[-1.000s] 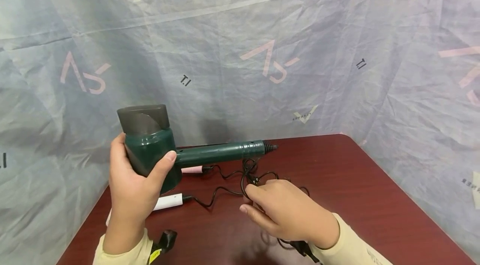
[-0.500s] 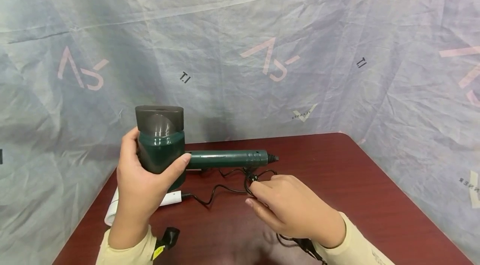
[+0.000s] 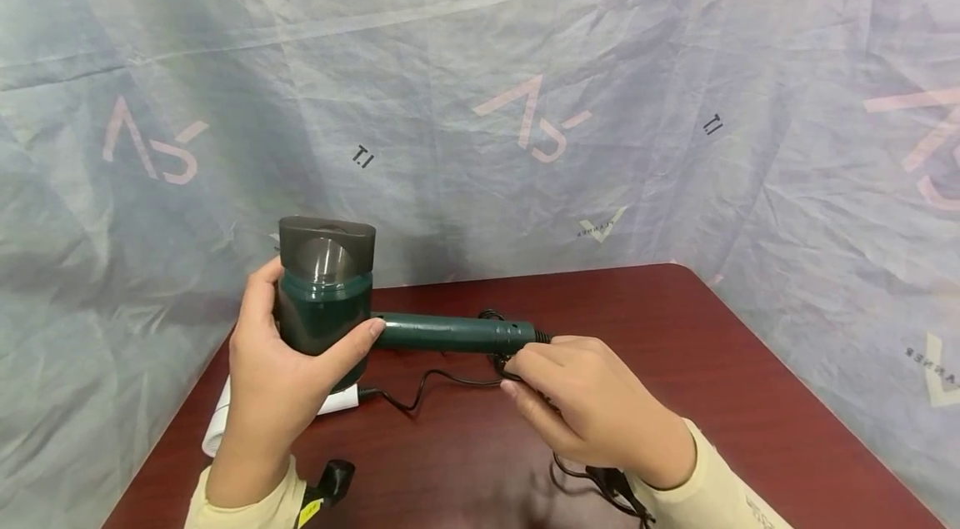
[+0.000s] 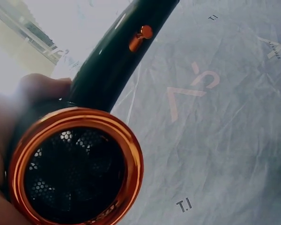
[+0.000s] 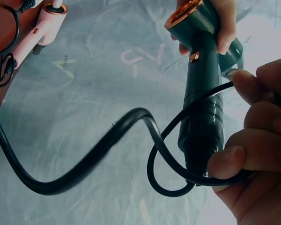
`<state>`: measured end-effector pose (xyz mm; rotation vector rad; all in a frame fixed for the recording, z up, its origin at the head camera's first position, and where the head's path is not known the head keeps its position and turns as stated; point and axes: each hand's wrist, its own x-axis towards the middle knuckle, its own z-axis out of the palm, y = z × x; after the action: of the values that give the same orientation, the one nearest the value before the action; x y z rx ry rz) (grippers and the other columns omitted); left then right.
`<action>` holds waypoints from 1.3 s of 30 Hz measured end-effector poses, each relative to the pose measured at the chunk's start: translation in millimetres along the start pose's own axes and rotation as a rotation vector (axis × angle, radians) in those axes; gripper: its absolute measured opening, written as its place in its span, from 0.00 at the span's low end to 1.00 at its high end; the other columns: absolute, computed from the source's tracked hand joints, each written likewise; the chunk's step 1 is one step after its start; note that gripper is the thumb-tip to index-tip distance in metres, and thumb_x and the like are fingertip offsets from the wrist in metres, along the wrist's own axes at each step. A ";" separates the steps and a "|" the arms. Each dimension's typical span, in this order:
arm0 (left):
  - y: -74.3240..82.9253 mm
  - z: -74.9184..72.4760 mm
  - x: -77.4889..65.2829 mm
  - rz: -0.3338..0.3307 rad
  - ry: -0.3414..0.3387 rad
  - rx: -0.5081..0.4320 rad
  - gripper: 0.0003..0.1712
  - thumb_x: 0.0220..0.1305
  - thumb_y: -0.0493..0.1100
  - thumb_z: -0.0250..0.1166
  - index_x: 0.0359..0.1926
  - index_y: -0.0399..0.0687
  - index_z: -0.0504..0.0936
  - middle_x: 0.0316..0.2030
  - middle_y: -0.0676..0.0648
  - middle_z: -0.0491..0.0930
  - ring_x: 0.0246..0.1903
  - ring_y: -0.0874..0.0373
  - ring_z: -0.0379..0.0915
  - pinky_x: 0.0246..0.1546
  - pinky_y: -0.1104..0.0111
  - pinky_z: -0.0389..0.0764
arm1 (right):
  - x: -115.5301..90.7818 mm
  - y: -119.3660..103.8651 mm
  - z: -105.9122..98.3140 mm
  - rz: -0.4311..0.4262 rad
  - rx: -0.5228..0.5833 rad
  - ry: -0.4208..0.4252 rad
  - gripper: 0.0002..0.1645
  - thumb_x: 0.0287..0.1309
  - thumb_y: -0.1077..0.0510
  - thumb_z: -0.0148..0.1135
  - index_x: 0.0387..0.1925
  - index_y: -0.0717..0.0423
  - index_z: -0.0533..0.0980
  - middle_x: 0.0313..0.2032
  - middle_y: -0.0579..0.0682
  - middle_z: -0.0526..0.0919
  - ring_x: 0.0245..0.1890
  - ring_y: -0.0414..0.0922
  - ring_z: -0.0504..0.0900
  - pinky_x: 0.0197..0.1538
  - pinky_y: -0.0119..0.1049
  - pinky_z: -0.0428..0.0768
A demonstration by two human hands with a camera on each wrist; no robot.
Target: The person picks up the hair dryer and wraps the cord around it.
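My left hand (image 3: 273, 383) grips the barrel of a dark green hair dryer (image 3: 326, 316), holding it above the table. Its dark, see-through nozzle (image 3: 327, 250) points up, and the handle (image 3: 450, 333) stretches right. In the left wrist view, a copper ring (image 4: 136, 154) circles the back grille and an orange switch (image 4: 146, 32) sits on the handle. Beside the handle's end, my right hand (image 3: 596, 408) pinches the dryer's black cord (image 5: 196, 104), which loops between curled fingers in the right wrist view.
A white hair dryer (image 3: 341, 401) lies on the red-brown table (image 3: 637, 312), partly hidden behind my left hand; its black cord (image 3: 427, 383) runs right. A pink hair dryer (image 5: 51, 26) shows in the right wrist view. Grey printed cloth (image 3: 450, 96) hangs around the table.
My left hand has shifted right with the green hair dryer, turning the nozzle more upright and lowering the handle's end. My right hand has moved slightly right and up, closer to that end.
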<state>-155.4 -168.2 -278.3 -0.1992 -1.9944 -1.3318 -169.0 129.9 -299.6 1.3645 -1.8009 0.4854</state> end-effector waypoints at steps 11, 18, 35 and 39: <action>-2.1 -4.1 4.0 0.091 -0.001 -0.028 0.54 0.39 0.34 0.86 0.69 0.66 0.75 0.50 0.53 0.81 0.45 0.58 0.78 0.44 0.75 0.78 | 1.8 8.5 -11.5 0.053 -0.037 0.074 0.15 0.77 0.51 0.53 0.34 0.50 0.79 0.23 0.36 0.69 0.22 0.29 0.59 0.26 0.21 0.62; 5.5 -8.5 4.1 0.122 -0.003 -0.079 0.54 0.37 0.30 0.85 0.68 0.61 0.77 0.48 0.51 0.82 0.45 0.58 0.78 0.45 0.75 0.78 | 5.2 16.2 -18.6 0.046 -0.079 0.125 0.16 0.75 0.48 0.57 0.33 0.52 0.82 0.24 0.37 0.68 0.22 0.29 0.58 0.26 0.23 0.61; 14.2 -21.2 2.8 0.078 -0.090 -0.188 0.51 0.39 0.26 0.83 0.67 0.59 0.78 0.48 0.44 0.83 0.43 0.52 0.80 0.43 0.70 0.82 | -4.8 36.0 -7.8 0.071 0.110 0.111 0.15 0.73 0.47 0.60 0.40 0.54 0.83 0.31 0.40 0.80 0.28 0.32 0.70 0.33 0.22 0.70; 12.3 -22.8 3.0 0.040 -0.094 -0.265 0.50 0.39 0.24 0.81 0.66 0.54 0.78 0.47 0.41 0.82 0.41 0.51 0.81 0.42 0.70 0.83 | -4.3 35.7 -7.7 0.079 0.171 0.081 0.14 0.76 0.49 0.56 0.44 0.53 0.83 0.33 0.39 0.81 0.30 0.32 0.73 0.35 0.23 0.71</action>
<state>-140.8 -182.8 -262.5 -0.4305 -1.8739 -1.5840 -198.8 150.2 -292.6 1.3708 -1.7847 0.7409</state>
